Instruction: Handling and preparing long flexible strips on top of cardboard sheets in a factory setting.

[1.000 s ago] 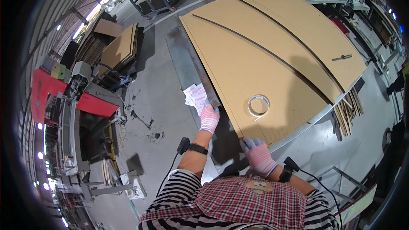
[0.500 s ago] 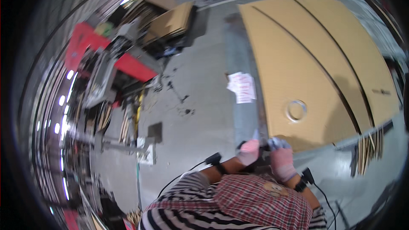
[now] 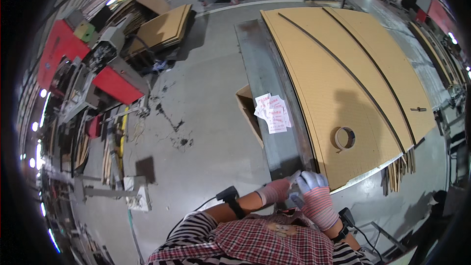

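Note:
My left hand (image 3: 276,191), in a glove with a pink cuff, is closed close to my body at the table's near end. A small pale piece (image 3: 295,176) shows at its fingertips; its kind is unclear. Beside it my right hand (image 3: 316,195) wears a grey-blue glove with a red-striped cuff. Its fingers are curled toward the left hand, and what they hold is hidden. Beyond the right hand lies a large cardboard sheet (image 3: 309,78) with two dark lines across it. On the sheet rests a roll of tape (image 3: 338,139).
Several printed paper slips (image 3: 277,120) lie on the grey metal strip (image 3: 255,49) left of the cardboard. A red and grey machine (image 3: 117,86) stands at the left. Stacked cardboard (image 3: 162,29) sits behind it. Thin strips (image 3: 397,172) stick out near the sheet's right corner.
The view has swung and sharpened, so the table appears shifted left. Both hands stay close together by the table's near end, the right fingers now showing more clearly.

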